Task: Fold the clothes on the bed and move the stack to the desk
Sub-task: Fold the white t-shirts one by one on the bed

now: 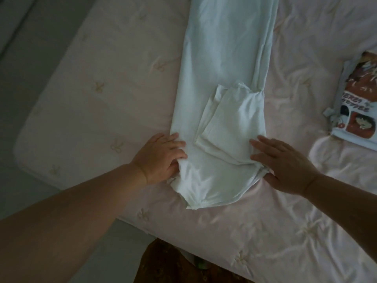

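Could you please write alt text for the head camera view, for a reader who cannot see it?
Two bare hands work a long white garment laid lengthwise on a pink bed: the left hand grips its near left edge, the right hand rests flat on its right edge. A folded printed shirt lies at right.

1. The white garment (220, 82) is thin, matt cloth, smooth along its length and softly creased at the near end.
2. The bed (106, 82) wears a pale pink quilted cover, matt, puckered in small tufts and wrinkled on the right.
3. The folded shirt (355, 111) is soft cloth bearing a flat, colourful cartoon print.
4. The floor (18, 82) looks smooth and grey.
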